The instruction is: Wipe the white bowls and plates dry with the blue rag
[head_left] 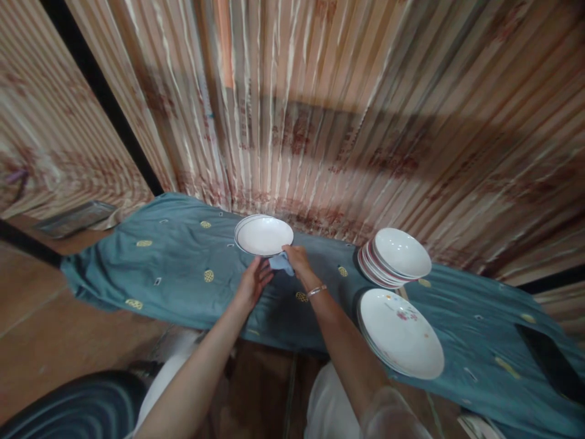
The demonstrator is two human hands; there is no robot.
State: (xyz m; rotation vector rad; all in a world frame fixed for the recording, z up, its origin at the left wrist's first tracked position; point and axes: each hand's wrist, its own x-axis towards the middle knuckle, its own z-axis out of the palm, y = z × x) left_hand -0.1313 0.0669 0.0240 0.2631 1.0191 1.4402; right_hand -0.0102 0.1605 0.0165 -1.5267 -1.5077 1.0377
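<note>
Two or so white plates with a thin dark rim line (264, 235) lie stacked near the back edge of the cloth-covered table. My right hand (298, 261), with a bangle at the wrist, grips a light blue cloth (281, 263) at the near right side of that stack. Its fingertips reach the top plate's rim. My left hand (254, 280) is just in front of the stack, fingers apart, close to the rim and the cloth. Whether the left fingers touch the plate is hard to make out.
Several stacked bowls (402, 253) stand to the right. Nearer me is a pile of floral oval plates (402, 335). A black phone-like slab (551, 360) lies far right on the green tablecloth (178, 268). A striped curtain (292, 122) hangs behind; a dark round stool (73, 405) is lower left.
</note>
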